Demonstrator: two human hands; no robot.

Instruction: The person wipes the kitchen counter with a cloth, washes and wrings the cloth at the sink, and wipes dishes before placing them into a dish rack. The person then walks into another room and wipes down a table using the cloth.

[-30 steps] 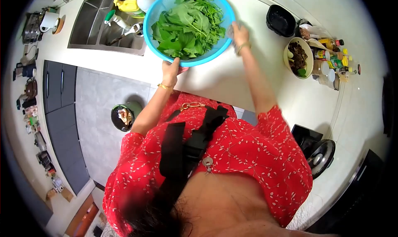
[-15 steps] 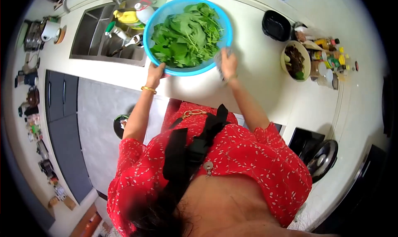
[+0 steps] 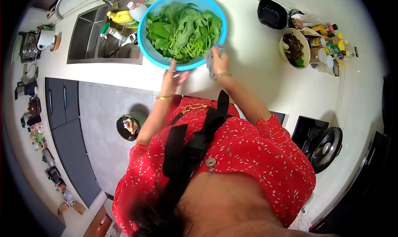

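A blue basket [image 3: 141, 38] full of green leaves [image 3: 184, 32] stands on the white counter [image 3: 257, 59], beside the sink. My left hand [image 3: 171, 79] is at the basket's near rim, fingers apart, the thumb or a fingertip close to the rim; whether it touches is unclear. At the basket's near right edge, my right hand [image 3: 220, 62] is closed on a grey cloth [image 3: 209, 63], which lies against the rim.
The sink [image 3: 87, 40] at the left holds a yellow bottle [image 3: 120, 17] and a spray bottle [image 3: 111, 31]. At the right are a black tray [image 3: 272, 14], a bowl of scraps [image 3: 307, 50] and several seasoning bottles [image 3: 331, 48]. A bin [image 3: 129, 127] stands on the floor.
The basket has turned and shifted slightly left since the half-second-old frame. My left hand has moved right along its near rim and opened. The cloth stays in my right hand.
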